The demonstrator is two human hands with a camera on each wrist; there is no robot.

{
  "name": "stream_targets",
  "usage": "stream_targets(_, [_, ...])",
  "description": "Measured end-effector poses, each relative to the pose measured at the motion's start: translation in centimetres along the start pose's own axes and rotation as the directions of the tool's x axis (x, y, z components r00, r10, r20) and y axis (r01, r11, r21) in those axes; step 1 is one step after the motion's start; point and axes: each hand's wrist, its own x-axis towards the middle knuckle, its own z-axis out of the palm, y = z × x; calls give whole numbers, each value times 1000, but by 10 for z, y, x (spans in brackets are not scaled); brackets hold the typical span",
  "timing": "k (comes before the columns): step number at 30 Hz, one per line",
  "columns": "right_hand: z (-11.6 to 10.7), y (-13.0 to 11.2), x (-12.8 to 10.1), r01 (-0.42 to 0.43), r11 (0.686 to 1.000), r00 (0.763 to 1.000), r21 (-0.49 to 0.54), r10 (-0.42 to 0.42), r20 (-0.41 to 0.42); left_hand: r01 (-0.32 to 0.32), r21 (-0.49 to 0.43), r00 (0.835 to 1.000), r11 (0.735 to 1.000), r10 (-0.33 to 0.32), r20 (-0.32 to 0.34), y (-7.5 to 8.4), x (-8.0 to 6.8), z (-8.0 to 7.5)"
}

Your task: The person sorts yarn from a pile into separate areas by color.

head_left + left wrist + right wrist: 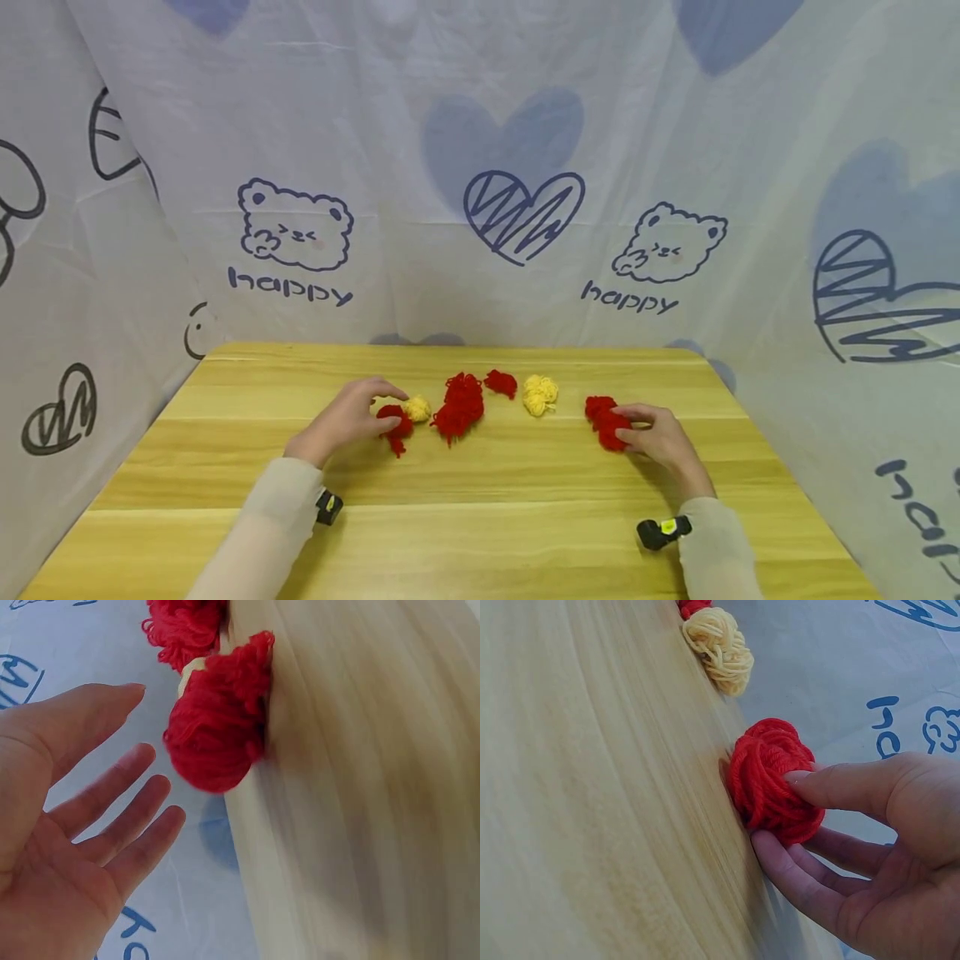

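My left hand (pixel 341 422) is beside a red yarn ball (pixel 395 422) with a loose tail. In the left wrist view its thumb and fingers are spread, with a gap between them and that red ball (pixel 214 739). A small yellow yarn ball (pixel 418 408) sits just behind it. On the right side of the table, my right hand (pixel 663 439) holds a red yarn bundle (pixel 604 423). The right wrist view has the thumb pressing on the red yarn (pixel 769 780), with fingers curled around its far and lower sides.
Between the hands, a large shaggy red yarn bundle (pixel 461 406), a small red yarn piece (pixel 501 383) and a yellow yarn ball (pixel 539 395) lie in a row. The wooden table (pixel 480 533) ends at a white printed cloth (pixel 420 275) behind.
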Motion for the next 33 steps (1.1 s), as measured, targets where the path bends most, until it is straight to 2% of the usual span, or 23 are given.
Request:
stream_targets(6, [2,0,0,-4,1000,1000,-22,4,9,-7,1,1000,1000,7,8,1,6,8])
stream_targets(14, [3,3,0,0,1000,1000,-20,0,3,31,4,999,1000,-31,35,0,11,13])
stream_targets(22, [2,4,-1,6,1000,1000,-25,-6,-3,22,22,999,1000,-23,37,-2,14,15])
stream_targets(33, [1,3,0,-3,1000,1000,-19,3,-1,94,34,993,995,-96,70,1,21,19])
